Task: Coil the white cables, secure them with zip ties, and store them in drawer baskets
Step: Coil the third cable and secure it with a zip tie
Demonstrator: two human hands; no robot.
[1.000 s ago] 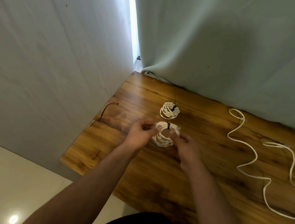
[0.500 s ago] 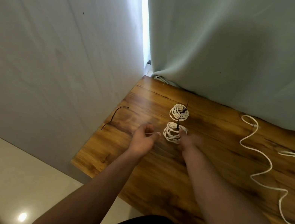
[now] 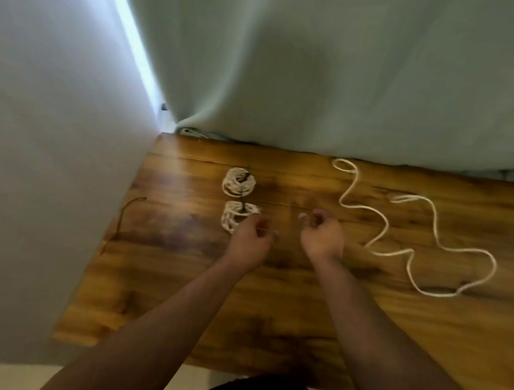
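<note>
- The loose cable (image 3: 363,207) snakes left to right across the table (image 3: 261,316), off to your right.
- Your right hand (image 3: 322,237) is nearer, just beside its near bend, loosely curled and empty.
- Your left hand (image 3: 251,238) is curled at the near coil (image 3: 232,218); blur hides any grip.

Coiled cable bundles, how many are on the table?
2. The far coil lies toward the curtain; the near coil sits just in front of it, partly behind the left hand. More could be hidden under the curtain.
</note>
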